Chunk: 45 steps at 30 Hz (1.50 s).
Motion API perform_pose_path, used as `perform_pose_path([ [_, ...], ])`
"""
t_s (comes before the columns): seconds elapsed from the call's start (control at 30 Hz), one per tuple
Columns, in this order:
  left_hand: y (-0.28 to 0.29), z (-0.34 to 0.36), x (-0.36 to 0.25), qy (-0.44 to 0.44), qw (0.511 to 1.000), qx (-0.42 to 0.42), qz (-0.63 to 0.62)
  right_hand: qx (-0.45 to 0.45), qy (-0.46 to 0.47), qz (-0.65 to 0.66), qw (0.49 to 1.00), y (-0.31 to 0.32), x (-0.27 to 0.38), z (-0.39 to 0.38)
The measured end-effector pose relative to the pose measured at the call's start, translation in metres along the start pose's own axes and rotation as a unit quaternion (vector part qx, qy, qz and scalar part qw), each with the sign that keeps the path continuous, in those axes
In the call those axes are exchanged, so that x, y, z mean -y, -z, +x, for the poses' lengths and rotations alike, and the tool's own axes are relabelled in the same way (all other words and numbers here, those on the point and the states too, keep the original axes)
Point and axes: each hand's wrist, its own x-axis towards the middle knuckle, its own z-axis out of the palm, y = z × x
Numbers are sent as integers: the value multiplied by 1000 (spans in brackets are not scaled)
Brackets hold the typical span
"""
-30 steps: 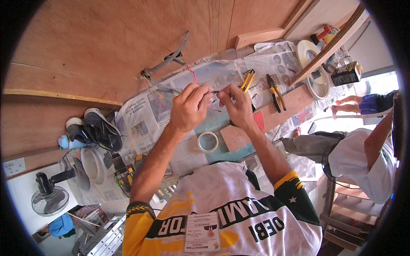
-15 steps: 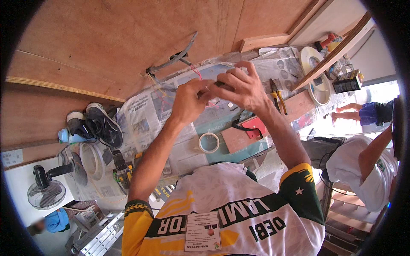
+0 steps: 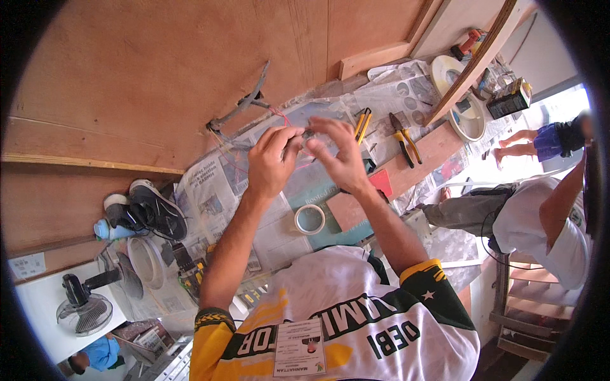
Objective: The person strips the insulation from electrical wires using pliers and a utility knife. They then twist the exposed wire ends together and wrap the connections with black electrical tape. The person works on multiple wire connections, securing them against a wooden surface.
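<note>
My left hand (image 3: 273,159) is closed in a pinch on a small dark thing (image 3: 309,134), too small to make out, above the newspaper-covered table. Facing it, my right hand (image 3: 340,155) has its thumb and fingers apart and is slightly blurred by motion; its fingertips are close to the same dark thing. Thin red wires (image 3: 279,115) run from the grey conduit (image 3: 257,82), which comes out of the plywood panel, toward my left fingers. Whether my fingers hold these wires is hidden. A roll of tape (image 3: 309,220) lies below my hands.
Yellow-handled pliers (image 3: 406,143) and a yellow cutter knife (image 3: 363,126) lie right of my hands. Near my right forearm is a wooden board (image 3: 346,213) with a red piece (image 3: 381,183). A curved wooden strip (image 3: 470,63) crosses the right side. Shoes (image 3: 155,206) stand left; another person (image 3: 540,216) is at right.
My right hand has drawn away from my left and its fingers have spread. The cutter knife now shows beside it. The view has shifted a little.
</note>
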Motion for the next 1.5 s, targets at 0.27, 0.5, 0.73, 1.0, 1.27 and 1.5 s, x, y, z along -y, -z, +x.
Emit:
perform_pose_path([
  [0.27, -2, -9, -1, 35, 999, 5, 6, -4, -216, 185, 959, -14, 39, -28],
  [0.5, -2, -5, -9, 14, 999, 18, -26, 23, -184, 189, 964, -3, 6, -34],
  [0.73, 12, -12, -13, 0, 997, 73, -12, 44, 125, -140, 981, 12, -16, 28],
  [1.0, 11, -4, -7, 205, 965, 110, -118, 100, 403, -216, 884, 39, 7, 48],
  [1.27, -2, -8, 2, 39, 999, 27, -19, 81, 143, -80, 983, 44, 26, -55],
  [1.5, -1, -12, 0, -11, 1000, 7, 21, -38, -23, -33, 998, 19, 1, -21],
])
